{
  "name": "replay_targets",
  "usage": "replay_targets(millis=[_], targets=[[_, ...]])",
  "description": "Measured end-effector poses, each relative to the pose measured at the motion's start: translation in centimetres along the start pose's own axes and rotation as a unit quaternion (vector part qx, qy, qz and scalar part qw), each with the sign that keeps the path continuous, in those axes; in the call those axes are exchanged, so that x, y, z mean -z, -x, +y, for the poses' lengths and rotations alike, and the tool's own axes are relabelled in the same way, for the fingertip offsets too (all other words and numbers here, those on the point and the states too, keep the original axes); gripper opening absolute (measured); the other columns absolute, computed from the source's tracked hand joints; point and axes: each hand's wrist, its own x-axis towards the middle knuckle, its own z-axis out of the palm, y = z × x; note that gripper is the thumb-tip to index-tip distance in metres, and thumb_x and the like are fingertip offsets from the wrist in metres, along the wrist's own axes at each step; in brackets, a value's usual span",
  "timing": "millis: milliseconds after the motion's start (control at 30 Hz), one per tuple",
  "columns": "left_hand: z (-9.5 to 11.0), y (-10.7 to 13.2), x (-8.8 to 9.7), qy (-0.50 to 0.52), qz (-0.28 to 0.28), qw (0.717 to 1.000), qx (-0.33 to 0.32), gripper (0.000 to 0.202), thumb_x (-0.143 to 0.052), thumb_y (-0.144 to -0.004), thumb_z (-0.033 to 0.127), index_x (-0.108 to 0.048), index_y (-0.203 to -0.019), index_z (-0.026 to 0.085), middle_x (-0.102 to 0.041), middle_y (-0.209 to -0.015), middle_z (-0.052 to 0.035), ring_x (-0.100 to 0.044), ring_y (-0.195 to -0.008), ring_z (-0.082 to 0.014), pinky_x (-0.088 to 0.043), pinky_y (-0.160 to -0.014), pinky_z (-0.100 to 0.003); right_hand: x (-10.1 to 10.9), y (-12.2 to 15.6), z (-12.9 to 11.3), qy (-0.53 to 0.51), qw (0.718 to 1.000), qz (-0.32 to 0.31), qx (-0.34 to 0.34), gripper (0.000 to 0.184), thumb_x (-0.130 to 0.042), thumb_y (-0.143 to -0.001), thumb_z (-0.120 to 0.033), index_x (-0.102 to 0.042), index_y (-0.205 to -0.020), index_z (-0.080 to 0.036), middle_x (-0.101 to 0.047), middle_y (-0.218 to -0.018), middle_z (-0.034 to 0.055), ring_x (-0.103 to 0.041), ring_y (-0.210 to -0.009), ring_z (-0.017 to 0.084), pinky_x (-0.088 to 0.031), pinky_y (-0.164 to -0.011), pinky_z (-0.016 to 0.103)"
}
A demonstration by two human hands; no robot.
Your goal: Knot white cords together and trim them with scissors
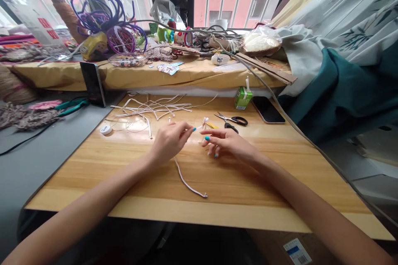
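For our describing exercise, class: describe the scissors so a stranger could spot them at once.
Find the wooden tabletop, then the right hand. Just beyond it, left of the flat phone, lie the scissors. Unlike the phone or green carton, they have metal blades and black looped handles.

Wooden tabletop (242, 192): loose white cords (141, 111), scissors (229, 118), 1 green carton (243, 98), 1 phone (269, 110), round white case (106, 130).

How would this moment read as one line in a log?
left hand: pinching white cord | right hand: fingers loosely curled, near cord | scissors: on table, beyond right hand
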Motion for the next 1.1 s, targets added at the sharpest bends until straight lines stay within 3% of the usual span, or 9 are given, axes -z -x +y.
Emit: replay_targets(millis=[100,200,400,533,600,733,867,1033,1100], targets=[[0.3,0.3,-0.4,-0.045,-0.071,0.990,-0.112,0.025,-0.038,-0.085,0.028,-0.058,-0.076,0.016,-0.061,-0.062,-0.0029,-0.051,-0.054,-0.0101,-0.037,-0.062,-0.024,-0.6,-0.1,0.5,-0.030,0.999,0.008,0.038,0.031,-0.054,-0.074,-0.031,-0.056,-0.101,-0.015,-0.062,-0.084,0.0048,-0.059,-0.061,0.009,-0.044,-0.050,0.018],[0.5,0.2,-0.2,-0.020,-0.122,0.982,-0.143,0.028,-0.041,-0.083,0.037,-0.059,-0.085,0.016,-0.063,-0.069,-0.0048,-0.055,-0.064,-0.0135,-0.037,-0.064,-0.026,-0.5,-0.5,1.1,-0.026,0.996,0.046,0.067,0.028,-0.055,-0.073,-0.031,-0.058,-0.095,-0.014,-0.060,-0.074,0.0021,-0.057,-0.059,0.008,-0.043,-0.051,0.018],[0.4,-0.4,0.5,0.083,-0.070,0.994,0.019,0.030,-0.037,-0.085,0.035,-0.056,-0.097,0.015,-0.058,-0.066,-0.0008,-0.050,-0.056,-0.0089,-0.038,-0.055,-0.020,-0.8,-0.1,0.9,0.100,0.990,0.046,0.093,0.022,-0.049,-0.077,-0.035,-0.055,-0.071,-0.015,-0.050,-0.057,-0.0038,-0.045,-0.046,0.005,-0.035,-0.046,0.019],[0.4,-0.1,-0.1,0.097,-0.098,0.990,-0.030,0.023,-0.047,-0.081,0.027,-0.055,-0.101,0.017,-0.058,-0.071,0.0000,-0.046,-0.054,-0.0066,-0.038,-0.055,-0.018,-1.2,0.5,0.7,0.261,0.947,0.084,0.170,0.025,-0.048,-0.078,-0.032,-0.053,-0.061,-0.015,-0.049,-0.056,-0.0032,-0.042,-0.051,0.007,-0.033,-0.050,0.021],[0.4,0.0,-0.4,0.121,-0.095,0.988,-0.021,0.016,-0.046,-0.081,0.023,-0.058,-0.091,0.016,-0.060,-0.075,-0.0012,-0.047,-0.056,-0.0062,-0.039,-0.057,-0.018,-1.2,0.5,0.7,0.277,0.932,0.115,0.201,0.021,-0.049,-0.078,-0.030,-0.057,-0.066,-0.016,-0.054,-0.064,-0.0011,-0.046,-0.058,0.008,-0.035,-0.055,0.021],[0.7,0.0,-0.5,0.185,-0.105,0.974,0.080,0.016,-0.045,-0.082,0.021,-0.057,-0.091,0.016,-0.062,-0.071,0.0003,-0.047,-0.051,-0.0056,-0.039,-0.053,-0.017,-1.0,0.4,0.8,0.249,0.925,0.179,0.223,0.016,-0.052,-0.077,-0.030,-0.060,-0.077,-0.016,-0.059,-0.076,0.0021,-0.054,-0.069,0.012,-0.040,-0.061,0.023],[1.3,0.1,-0.7,0.221,-0.146,0.955,0.136,0.013,-0.044,-0.082,0.022,-0.055,-0.086,0.015,-0.064,-0.072,0.0010,-0.046,-0.048,-0.0048,-0.038,-0.051,-0.017,-1.1,0.5,0.8,0.213,0.937,0.167,0.220,0.019,-0.050,-0.078,-0.028,-0.061,-0.090,-0.019,-0.063,-0.085,0.0033,-0.058,-0.079,0.014,-0.044,-0.070,0.027],[1.3,0.3,-1.0,0.174,-0.161,0.963,0.126,0.019,-0.045,-0.082,0.024,-0.055,-0.069,0.014,-0.058,-0.059,0.0029,-0.046,-0.048,-0.0054,-0.036,-0.050,-0.017,-0.9,0.3,1.1,0.249,0.933,0.148,0.216,0.025,-0.048,-0.079,-0.024,-0.061,-0.100,-0.019,-0.062,-0.095,0.0054,-0.057,-0.085,0.015,-0.043,-0.074,0.028],[1.1,0.3,-0.8,0.132,-0.114,0.980,0.098,0.022,-0.045,-0.082,0.025,-0.054,-0.065,0.014,-0.054,-0.055,0.0028,-0.045,-0.049,-0.0060,-0.036,-0.050,-0.017,-0.6,0.2,1.1,0.265,0.928,0.149,0.213,0.030,-0.046,-0.080,-0.023,-0.058,-0.107,-0.018,-0.062,-0.093,0.0053,-0.056,-0.082,0.015,-0.043,-0.074,0.028]])
